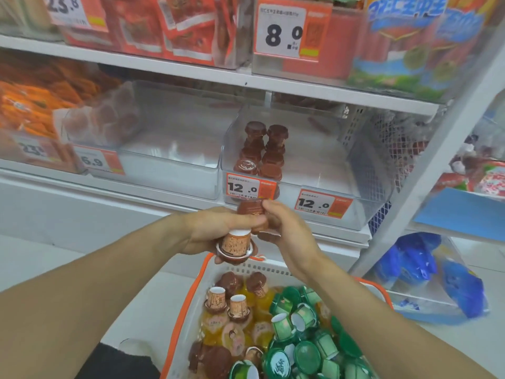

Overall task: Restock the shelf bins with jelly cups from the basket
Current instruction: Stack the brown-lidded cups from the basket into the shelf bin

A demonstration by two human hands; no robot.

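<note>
My left hand holds a brown jelly cup upside down, above the basket's far rim. My right hand touches it and grips another brown jelly cup just below the price tags. The white basket with an orange rim sits below, filled with brown, yellow and green jelly cups. On the shelf ahead, a clear bin holds several brown cups stacked in two columns at its left side; the right part of the bin is bare.
A clear bin to the left holds pale round cups at its back left. Price tags reading 12.0 hang on the bin front. A white mesh divider and slanted shelf post stand at right. Blue packets lie in a lower right bin.
</note>
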